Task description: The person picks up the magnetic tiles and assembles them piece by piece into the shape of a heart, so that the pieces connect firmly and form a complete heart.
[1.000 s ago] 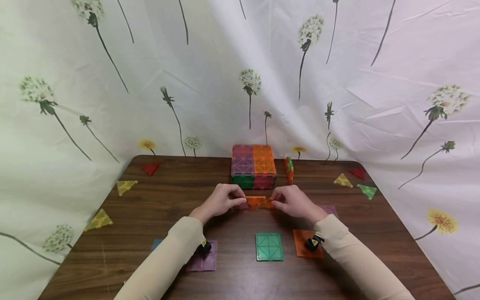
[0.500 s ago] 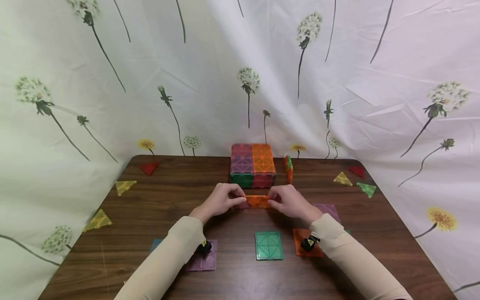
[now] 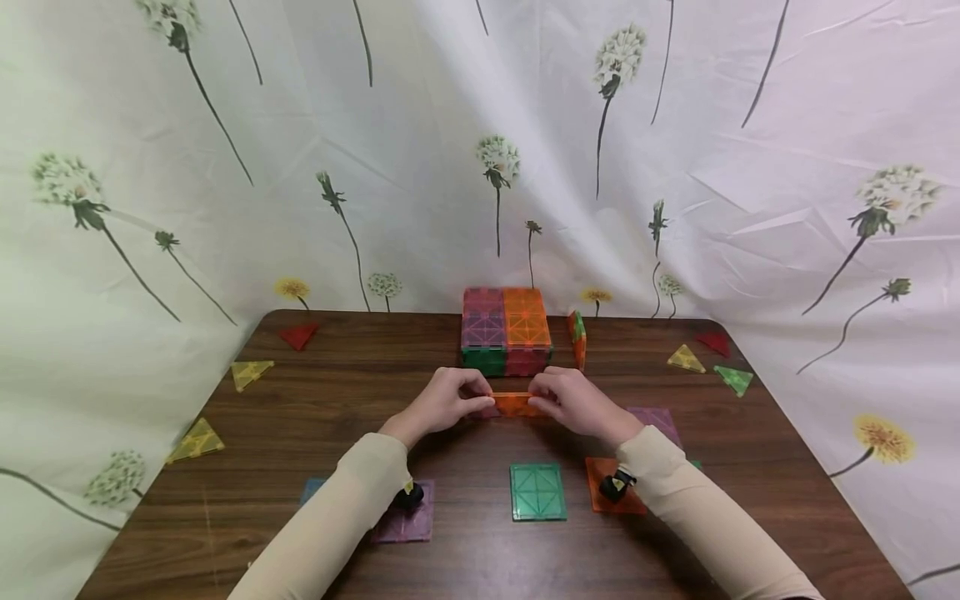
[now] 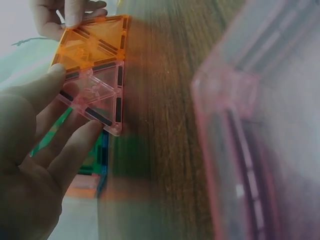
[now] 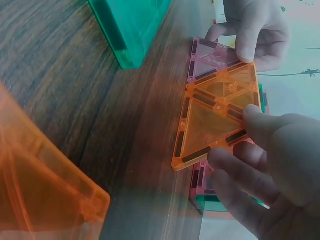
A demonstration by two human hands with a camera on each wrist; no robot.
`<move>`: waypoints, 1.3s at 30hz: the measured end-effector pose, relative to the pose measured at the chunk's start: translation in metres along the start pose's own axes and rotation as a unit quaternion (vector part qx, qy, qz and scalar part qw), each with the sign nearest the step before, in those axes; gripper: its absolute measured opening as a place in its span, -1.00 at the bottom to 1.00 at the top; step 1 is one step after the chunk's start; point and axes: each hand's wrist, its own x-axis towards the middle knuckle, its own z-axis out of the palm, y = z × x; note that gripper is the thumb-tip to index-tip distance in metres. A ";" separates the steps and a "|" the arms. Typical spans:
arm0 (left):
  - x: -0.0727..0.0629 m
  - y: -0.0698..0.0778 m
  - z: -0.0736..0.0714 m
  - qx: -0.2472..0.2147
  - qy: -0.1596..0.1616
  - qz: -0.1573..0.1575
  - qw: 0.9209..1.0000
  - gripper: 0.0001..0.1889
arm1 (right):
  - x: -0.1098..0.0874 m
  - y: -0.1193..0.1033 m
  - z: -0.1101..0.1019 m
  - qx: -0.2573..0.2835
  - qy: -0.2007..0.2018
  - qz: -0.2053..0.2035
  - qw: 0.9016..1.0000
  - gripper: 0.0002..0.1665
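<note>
Two orange triangular magnetic tiles (image 5: 212, 122) and a pink one (image 4: 100, 92) stand on edge, joined side by side in a row on the table. With its thumb at the upper corner and fingers behind, my left hand (image 3: 442, 402) pinches the pink triangle at the row's left end. My right hand (image 3: 576, 402) pinches the orange triangle at the right end between thumb and fingers. In the head view the hands cover both ends of the row, and the orange part (image 3: 513, 403) shows between them.
Behind the hands stands a block of square tiles (image 3: 507, 329), with an upright orange-and-green piece (image 3: 577, 340) beside it. Nearer lie a green square (image 3: 537, 492), an orange square (image 3: 603, 479) and a purple square (image 3: 416, 521). Loose triangles, including a yellow one (image 3: 197, 442), lie along both sides.
My right hand has moved slightly left, bringing its tilted orange triangle level and in line with the other tiles. The left hand has stayed nearly still.
</note>
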 end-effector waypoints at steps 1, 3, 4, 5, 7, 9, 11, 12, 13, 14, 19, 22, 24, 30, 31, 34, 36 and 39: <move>0.000 0.000 0.000 0.001 -0.004 0.000 1.000 -0.96 | 0.000 0.000 0.000 0.001 -0.001 0.000 1.000 -0.96; -0.001 0.000 -0.002 0.007 -0.014 0.002 1.000 -0.95 | 0.000 0.000 0.000 0.001 -0.001 -0.003 1.000 -0.94; -0.001 -0.001 -0.003 0.013 -0.020 0.002 1.000 -0.94 | -0.001 0.000 0.001 0.001 0.001 -0.006 1.000 -0.94; -0.002 -0.001 -0.004 0.017 -0.025 0.001 1.000 -0.92 | -0.001 0.001 0.001 0.002 0.001 -0.009 1.000 -0.94; -0.006 -0.004 -0.008 0.027 -0.031 -0.001 0.999 -0.88 | -0.002 0.002 0.002 0.004 0.002 -0.016 1.000 -0.94; -0.013 -0.007 -0.015 0.037 -0.027 -0.006 0.999 -0.85 | -0.004 0.004 0.002 0.009 0.008 -0.029 1.000 -0.92; -0.020 -0.011 -0.024 0.045 -0.013 -0.008 0.999 -0.85 | -0.006 0.006 0.000 0.014 0.019 -0.040 0.999 -0.91; -0.024 -0.013 -0.029 0.049 -0.005 -0.010 0.999 -0.85 | -0.007 0.007 -0.002 0.017 0.028 -0.046 0.998 -0.90; -0.029 -0.015 -0.035 0.055 0.005 -0.012 0.998 -0.86 | -0.008 0.008 -0.004 0.021 0.038 -0.049 0.998 -0.91; -0.033 -0.017 -0.042 0.059 0.014 -0.015 0.998 -0.87 | -0.009 0.010 -0.006 0.023 0.050 -0.051 0.997 -0.91; -0.060 -0.029 -0.078 0.102 0.078 -0.037 0.991 -0.90 | -0.015 0.015 -0.023 0.027 0.120 -0.055 0.991 -0.95; -0.082 -0.038 -0.101 0.139 0.118 -0.066 0.981 -0.88 | -0.018 0.019 -0.036 0.016 0.164 -0.056 0.985 -0.98; -0.099 -0.045 -0.117 0.170 0.139 -0.092 0.971 -0.84 | -0.020 0.023 -0.045 0.002 0.193 -0.053 0.980 -0.97; -0.154 -0.066 -0.153 0.245 0.151 -0.196 0.938 -0.62 | -0.030 0.035 -0.072 -0.037 0.269 -0.017 0.962 -0.91; -0.163 -0.070 -0.157 0.256 0.150 -0.214 0.931 -0.57 | -0.032 0.037 -0.076 -0.043 0.278 -0.007 0.959 -0.92; -0.186 -0.077 -0.169 0.286 0.139 -0.275 0.907 -0.42 | -0.036 0.045 -0.085 -0.062 0.307 0.022 0.949 -0.92; -0.198 -0.080 -0.177 0.298 0.119 -0.316 0.893 -0.38 | -0.038 0.051 -0.088 -0.077 0.325 0.044 0.942 -0.96; -0.210 -0.080 -0.188 0.292 0.066 -0.375 0.877 -0.48 | -0.040 0.059 -0.091 -0.092 0.346 0.078 0.930 -0.92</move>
